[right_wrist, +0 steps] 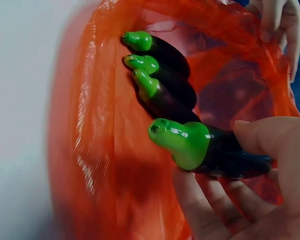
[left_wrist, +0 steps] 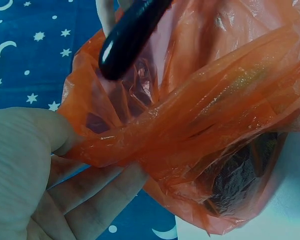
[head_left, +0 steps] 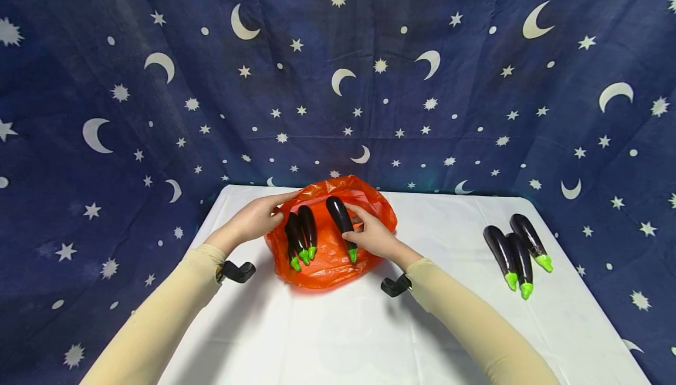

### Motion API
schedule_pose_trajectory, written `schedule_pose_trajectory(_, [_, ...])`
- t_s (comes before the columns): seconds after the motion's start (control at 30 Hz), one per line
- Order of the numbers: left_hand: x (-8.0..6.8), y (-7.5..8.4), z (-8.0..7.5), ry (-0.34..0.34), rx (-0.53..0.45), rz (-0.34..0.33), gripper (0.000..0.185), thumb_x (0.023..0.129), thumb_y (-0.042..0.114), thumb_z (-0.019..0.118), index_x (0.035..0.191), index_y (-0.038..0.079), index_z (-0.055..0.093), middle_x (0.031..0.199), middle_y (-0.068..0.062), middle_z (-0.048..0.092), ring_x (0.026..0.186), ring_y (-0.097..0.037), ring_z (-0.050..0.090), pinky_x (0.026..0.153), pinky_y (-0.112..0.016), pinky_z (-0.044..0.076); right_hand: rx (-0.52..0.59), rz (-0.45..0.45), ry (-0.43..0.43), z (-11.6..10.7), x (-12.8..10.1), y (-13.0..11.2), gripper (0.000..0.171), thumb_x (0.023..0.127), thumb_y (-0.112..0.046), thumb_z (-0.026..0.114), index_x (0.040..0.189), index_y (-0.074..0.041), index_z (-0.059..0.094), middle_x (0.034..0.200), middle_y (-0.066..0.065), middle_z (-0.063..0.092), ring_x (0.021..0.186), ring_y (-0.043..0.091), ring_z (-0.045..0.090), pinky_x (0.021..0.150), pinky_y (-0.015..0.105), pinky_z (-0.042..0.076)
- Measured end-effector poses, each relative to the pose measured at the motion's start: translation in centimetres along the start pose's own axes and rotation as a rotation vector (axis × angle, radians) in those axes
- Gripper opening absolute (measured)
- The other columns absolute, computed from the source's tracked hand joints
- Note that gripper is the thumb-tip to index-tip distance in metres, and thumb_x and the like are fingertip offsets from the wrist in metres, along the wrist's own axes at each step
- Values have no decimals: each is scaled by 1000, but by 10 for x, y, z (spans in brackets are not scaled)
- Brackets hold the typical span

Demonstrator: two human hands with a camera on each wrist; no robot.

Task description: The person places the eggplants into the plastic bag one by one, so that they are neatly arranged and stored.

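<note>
My left hand [head_left: 257, 219] pinches the rim of the orange bag [head_left: 322, 267] to keep its mouth wide on the counter [head_left: 338, 326]. My right hand [head_left: 372, 236] has its grip pinching an eggplant [head_left: 341, 219] over the mouth, beside three eggplants inside [head_left: 301, 233].

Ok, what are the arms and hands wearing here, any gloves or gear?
No gloves: the left hand and right hand are bare. Both arms wear snug beige sleeves, left sleeve and right sleeve, ending at the wrists. A small black camera mount is strapped at each wrist.
</note>
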State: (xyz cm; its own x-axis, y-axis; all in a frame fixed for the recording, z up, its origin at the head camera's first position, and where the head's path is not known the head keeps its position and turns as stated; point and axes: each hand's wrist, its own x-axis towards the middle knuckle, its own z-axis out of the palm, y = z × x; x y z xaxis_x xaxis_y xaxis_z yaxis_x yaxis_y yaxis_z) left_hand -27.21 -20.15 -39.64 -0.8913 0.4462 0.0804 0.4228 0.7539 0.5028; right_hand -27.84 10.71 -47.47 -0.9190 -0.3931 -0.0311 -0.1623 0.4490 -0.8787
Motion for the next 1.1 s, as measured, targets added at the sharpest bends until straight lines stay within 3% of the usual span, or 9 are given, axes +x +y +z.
schedule_pose_trajectory(0.23, [1,-1,0,-3,9,0,63,94,2,54,153,23,51,133,-4,65,94,-24,56,89,-41,46,-4,17,28,18,21,-4,75,92,-17,74,158,-20,39,124,16,60,92,25,65,79,36,58])
schedule_pose_trajectory(0.6, [0,0,-1,1,-7,-11,64,94,2,54,153,25,51,134,-3,64,96,-24,57,92,-41,47,112,53,74,42,44,0,72,91,-11,72,156,-13,40,118,22,63,87,27,65,70,38,58])
schedule_pose_trajectory(1.1, [0,-1,-1,7,-23,-11,62,94,2,54,152,25,53,129,-5,66,88,-24,57,83,-39,46,86,161,143,55,64,9,71,92,-14,74,153,-3,41,120,18,64,100,28,64,94,43,53])
